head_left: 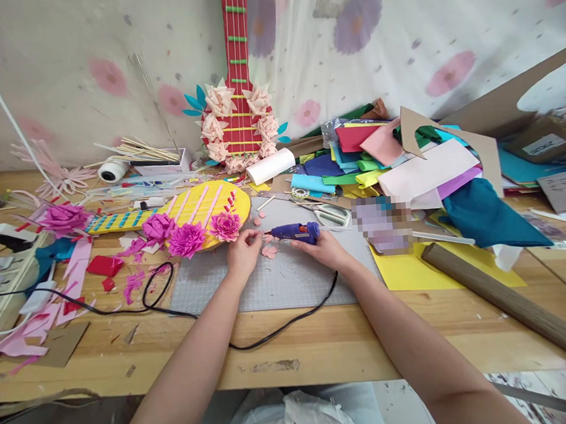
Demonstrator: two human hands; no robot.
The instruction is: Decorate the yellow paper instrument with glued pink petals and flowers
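Observation:
My right hand (322, 249) grips a blue hot glue gun (297, 232), whose nozzle points left toward my other hand. Pinched together, the fingers of my left hand (243, 252) are at the nozzle's tip; what they hold is too small to make out. Small pink paper petals (269, 252) lie between the hands on the grey cutting mat (288, 283). Just left of my left hand is a yellow paper guitar (205, 204) with pink strips and magenta paper flowers (187, 240).
Behind stands a red paper guitar (242, 121) with pale flowers. Scissors (329, 214) and a pile of coloured paper (356, 152) lie right. A black cord (272, 337) loops across the front. A brown tube (502, 300) lies right, a power strip (7, 283) left.

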